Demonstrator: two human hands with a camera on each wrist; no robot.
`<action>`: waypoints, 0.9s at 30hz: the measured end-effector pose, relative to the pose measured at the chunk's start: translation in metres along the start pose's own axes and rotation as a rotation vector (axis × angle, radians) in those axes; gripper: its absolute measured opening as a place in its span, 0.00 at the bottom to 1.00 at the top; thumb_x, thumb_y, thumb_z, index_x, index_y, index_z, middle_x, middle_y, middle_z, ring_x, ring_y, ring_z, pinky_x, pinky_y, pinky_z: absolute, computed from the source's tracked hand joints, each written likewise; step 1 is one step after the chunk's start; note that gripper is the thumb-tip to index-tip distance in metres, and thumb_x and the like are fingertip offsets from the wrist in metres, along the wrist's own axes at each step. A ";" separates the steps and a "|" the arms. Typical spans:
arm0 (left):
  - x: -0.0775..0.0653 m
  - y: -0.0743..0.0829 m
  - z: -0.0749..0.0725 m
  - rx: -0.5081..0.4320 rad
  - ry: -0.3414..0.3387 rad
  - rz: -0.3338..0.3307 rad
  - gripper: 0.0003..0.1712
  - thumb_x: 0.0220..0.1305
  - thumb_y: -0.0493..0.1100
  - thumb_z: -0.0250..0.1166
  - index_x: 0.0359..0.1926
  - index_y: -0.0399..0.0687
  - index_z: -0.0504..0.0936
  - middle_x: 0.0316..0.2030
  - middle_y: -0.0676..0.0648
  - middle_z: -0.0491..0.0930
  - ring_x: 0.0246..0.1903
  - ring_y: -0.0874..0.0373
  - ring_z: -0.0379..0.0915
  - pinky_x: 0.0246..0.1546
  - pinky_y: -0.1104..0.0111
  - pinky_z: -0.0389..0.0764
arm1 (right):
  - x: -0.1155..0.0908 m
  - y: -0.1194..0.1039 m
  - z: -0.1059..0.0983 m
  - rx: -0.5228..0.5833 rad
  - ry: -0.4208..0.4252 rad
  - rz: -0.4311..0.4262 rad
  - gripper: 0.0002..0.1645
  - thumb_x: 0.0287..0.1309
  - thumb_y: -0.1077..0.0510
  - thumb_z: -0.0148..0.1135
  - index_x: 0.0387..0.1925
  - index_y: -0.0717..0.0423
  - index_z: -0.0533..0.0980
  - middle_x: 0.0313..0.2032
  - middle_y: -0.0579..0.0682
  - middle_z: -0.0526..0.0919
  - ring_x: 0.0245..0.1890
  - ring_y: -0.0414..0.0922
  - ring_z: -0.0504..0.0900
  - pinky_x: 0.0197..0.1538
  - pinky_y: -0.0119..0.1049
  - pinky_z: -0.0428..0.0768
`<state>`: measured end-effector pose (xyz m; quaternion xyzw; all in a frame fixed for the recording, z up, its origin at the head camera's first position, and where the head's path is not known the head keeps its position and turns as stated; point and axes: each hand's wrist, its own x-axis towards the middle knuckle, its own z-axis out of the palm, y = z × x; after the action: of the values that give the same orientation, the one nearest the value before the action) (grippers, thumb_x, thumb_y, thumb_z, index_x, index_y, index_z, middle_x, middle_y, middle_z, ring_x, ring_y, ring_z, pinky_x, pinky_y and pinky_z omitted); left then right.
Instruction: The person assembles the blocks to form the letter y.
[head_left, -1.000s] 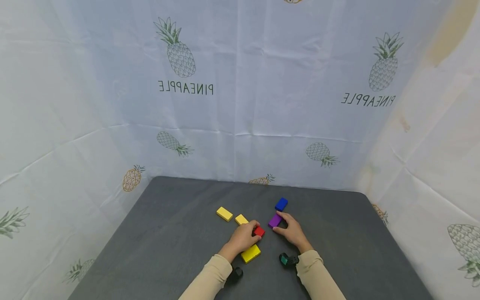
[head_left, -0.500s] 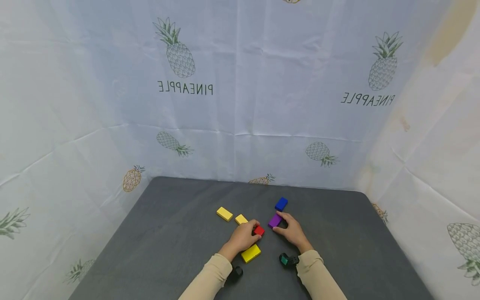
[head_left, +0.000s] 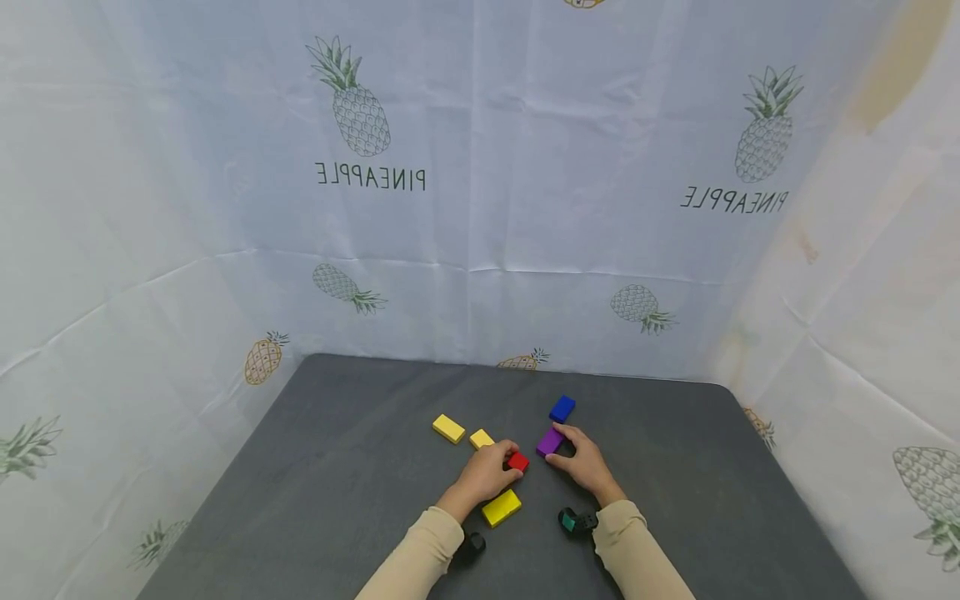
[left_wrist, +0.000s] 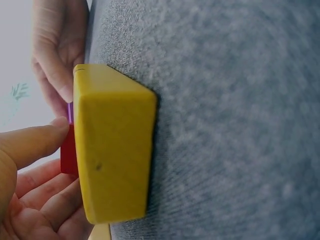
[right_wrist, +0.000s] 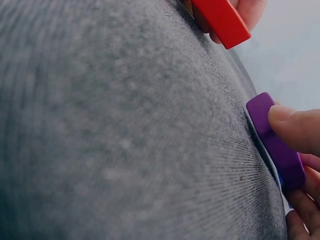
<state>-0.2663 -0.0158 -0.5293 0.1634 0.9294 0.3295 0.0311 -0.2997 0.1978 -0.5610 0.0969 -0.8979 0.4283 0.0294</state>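
Observation:
My left hand [head_left: 480,477] pinches a red block [head_left: 519,461] between thumb and fingers, and part of that block is hidden by the fingers. To its right, my right hand [head_left: 591,468] grips a purple block [head_left: 549,442], thumb on the near side and fingers on the far side. In the right wrist view the thumb presses on the purple block [right_wrist: 272,137], which lies close over the cloth. The red block [right_wrist: 222,21] appears tilted at the top there. A yellow block [left_wrist: 117,155] fills the middle of the left wrist view, in front of the left fingers.
Just beyond the purple block lies a blue block [head_left: 562,408]. Two pale yellow blocks, one farther left [head_left: 448,428] and one by the left knuckles [head_left: 482,439], rest on the dark grey table [head_left: 337,500]. Pineapple-print curtains [head_left: 480,208] hang around the back and sides.

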 end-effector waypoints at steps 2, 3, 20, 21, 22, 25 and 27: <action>0.001 0.000 0.000 -0.002 0.002 0.000 0.22 0.58 0.45 0.68 0.53 0.44 0.77 0.48 0.46 0.81 0.43 0.56 0.78 0.47 0.62 0.79 | 0.000 0.000 0.000 -0.003 0.001 0.000 0.39 0.51 0.52 0.70 0.65 0.56 0.68 0.64 0.61 0.68 0.64 0.60 0.66 0.65 0.59 0.62; 0.001 0.000 0.000 -0.004 0.003 -0.001 0.22 0.58 0.45 0.68 0.53 0.43 0.77 0.48 0.46 0.81 0.43 0.56 0.78 0.48 0.62 0.79 | 0.000 0.000 0.000 -0.003 0.001 0.002 0.39 0.51 0.52 0.70 0.65 0.56 0.68 0.64 0.61 0.68 0.64 0.61 0.66 0.65 0.59 0.62; 0.009 0.003 -0.005 -0.041 0.010 0.025 0.23 0.58 0.44 0.68 0.53 0.40 0.77 0.48 0.44 0.81 0.43 0.56 0.78 0.48 0.61 0.79 | 0.001 -0.003 -0.003 0.018 0.029 0.040 0.38 0.51 0.55 0.70 0.64 0.56 0.68 0.65 0.62 0.68 0.66 0.61 0.63 0.66 0.60 0.61; 0.010 0.003 -0.005 -0.041 0.013 0.026 0.22 0.58 0.44 0.68 0.53 0.40 0.78 0.48 0.44 0.81 0.43 0.55 0.78 0.49 0.61 0.79 | 0.002 -0.003 -0.003 0.011 0.031 0.039 0.38 0.51 0.54 0.70 0.64 0.56 0.68 0.64 0.62 0.68 0.66 0.61 0.64 0.65 0.60 0.62; 0.010 0.003 -0.005 -0.043 0.013 0.024 0.23 0.58 0.44 0.68 0.53 0.40 0.77 0.48 0.44 0.81 0.43 0.55 0.78 0.49 0.61 0.79 | 0.002 -0.003 -0.003 0.002 0.034 0.035 0.38 0.51 0.54 0.70 0.64 0.56 0.68 0.64 0.63 0.68 0.66 0.62 0.64 0.65 0.60 0.62; 0.012 0.003 -0.006 -0.054 0.019 0.035 0.23 0.58 0.43 0.68 0.53 0.39 0.77 0.48 0.44 0.81 0.44 0.54 0.78 0.48 0.61 0.80 | 0.002 -0.003 -0.003 0.009 0.041 0.041 0.38 0.51 0.54 0.70 0.64 0.56 0.69 0.64 0.63 0.68 0.65 0.62 0.64 0.64 0.60 0.63; 0.012 0.004 -0.006 -0.071 0.018 0.040 0.23 0.58 0.43 0.68 0.53 0.38 0.77 0.48 0.44 0.81 0.44 0.54 0.78 0.48 0.62 0.80 | 0.002 -0.003 -0.003 0.019 0.044 0.034 0.38 0.51 0.55 0.70 0.64 0.57 0.69 0.64 0.63 0.68 0.65 0.61 0.65 0.64 0.59 0.64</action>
<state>-0.2775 -0.0125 -0.5219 0.1780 0.9139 0.3643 0.0218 -0.3016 0.1977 -0.5570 0.0725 -0.8946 0.4391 0.0410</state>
